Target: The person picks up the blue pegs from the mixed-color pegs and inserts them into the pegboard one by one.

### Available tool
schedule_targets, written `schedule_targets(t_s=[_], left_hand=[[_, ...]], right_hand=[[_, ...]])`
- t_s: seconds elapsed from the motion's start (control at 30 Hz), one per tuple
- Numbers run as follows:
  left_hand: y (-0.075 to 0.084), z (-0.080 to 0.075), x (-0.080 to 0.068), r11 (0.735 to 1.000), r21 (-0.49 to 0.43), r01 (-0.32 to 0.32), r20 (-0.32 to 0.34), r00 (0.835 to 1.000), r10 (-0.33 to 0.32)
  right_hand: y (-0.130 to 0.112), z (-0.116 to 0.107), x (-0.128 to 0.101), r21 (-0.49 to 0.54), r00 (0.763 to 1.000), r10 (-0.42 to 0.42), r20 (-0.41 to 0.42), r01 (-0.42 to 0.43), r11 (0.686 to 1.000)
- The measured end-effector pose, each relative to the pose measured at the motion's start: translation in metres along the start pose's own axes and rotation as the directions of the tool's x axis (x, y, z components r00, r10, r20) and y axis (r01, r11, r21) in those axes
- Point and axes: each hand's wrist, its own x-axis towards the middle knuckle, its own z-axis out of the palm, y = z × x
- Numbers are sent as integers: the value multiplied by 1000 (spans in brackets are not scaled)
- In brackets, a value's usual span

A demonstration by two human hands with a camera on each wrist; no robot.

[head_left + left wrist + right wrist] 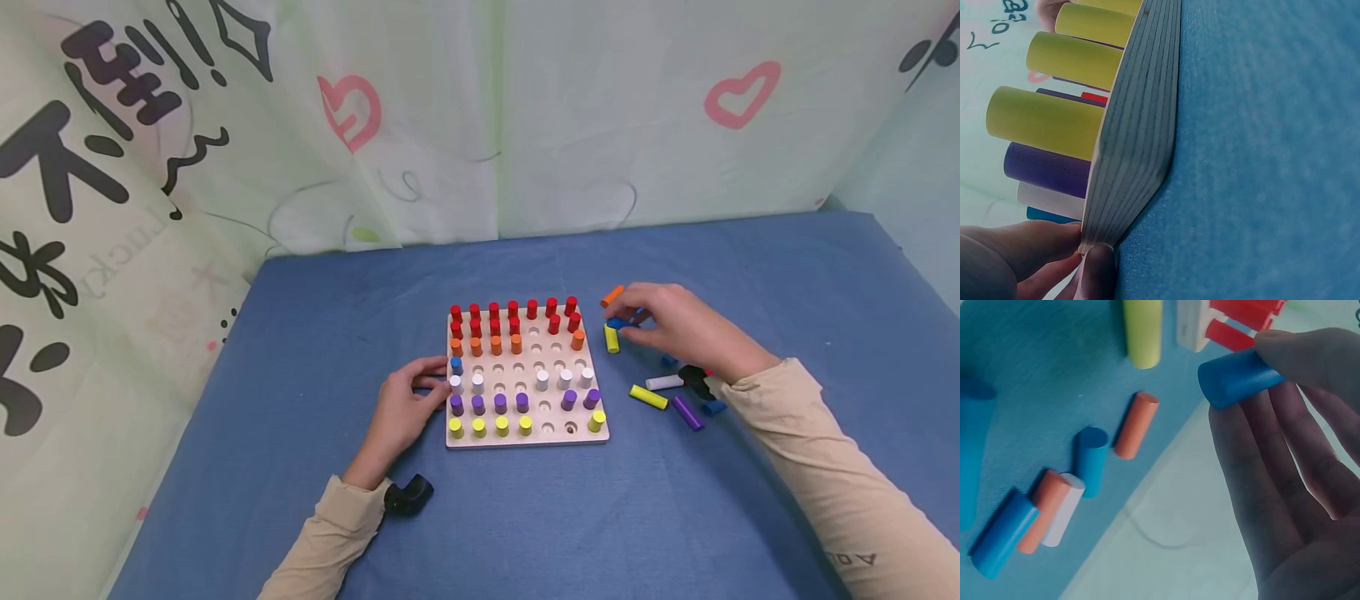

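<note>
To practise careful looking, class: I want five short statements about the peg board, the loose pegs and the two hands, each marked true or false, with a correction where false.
1. The right hand holds a blue peg. True.
2. The left hand lifts a yellow peg. False: it touches the left edge of the peg board.
3. The back row holds red pegs. True.
4. Every hole is filled. False: several holes stand empty.
5. Loose pegs lie left of the board. False: they lie to its right, like the yellow peg.
</note>
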Motion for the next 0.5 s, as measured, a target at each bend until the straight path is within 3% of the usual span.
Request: schedule_targets(t_s=[0.23,0.5], left_hand=[[1,0,0,1000,4,3,-2,1000,-3],[1,0,-1,1000,11,14,-6,1000,-14]], right_hand=[[-9,-4,1,28,998,-44,-37,45,999],[-18,-5,4,32,998,-50,-24,51,998]])
